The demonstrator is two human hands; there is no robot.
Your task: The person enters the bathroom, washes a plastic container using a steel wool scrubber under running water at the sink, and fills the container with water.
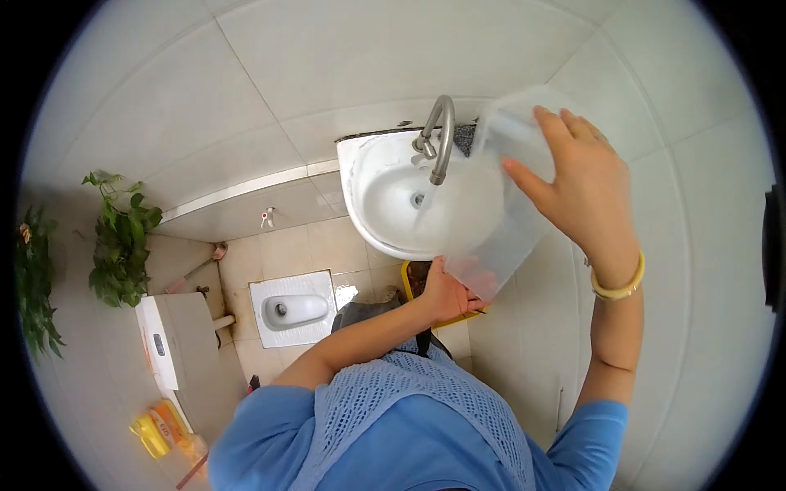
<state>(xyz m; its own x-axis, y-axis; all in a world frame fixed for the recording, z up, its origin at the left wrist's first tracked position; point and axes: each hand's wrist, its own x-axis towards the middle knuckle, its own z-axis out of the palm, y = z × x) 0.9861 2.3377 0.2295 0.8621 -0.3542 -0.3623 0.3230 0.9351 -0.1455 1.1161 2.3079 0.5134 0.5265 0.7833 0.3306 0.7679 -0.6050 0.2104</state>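
Observation:
A frosted see-through plastic piece, long and roughly rectangular, slants over the right side of the white sink. My left hand grips its lower end from below, and part of the palm shows through it. Against the upper part lies my right hand, thumb and fingers spread; whether it bears any weight I cannot tell. The curved metal faucet stands just left of the plastic, and a faint stream seems to run from its spout into the basin. The plastic's exact kind is unclear.
A yellow-rimmed bin sits under the sink, partly behind my left hand. On the tiled floor to the left lies a squat toilet. Further left are a white cistern-like box, hanging green plants and a yellow package.

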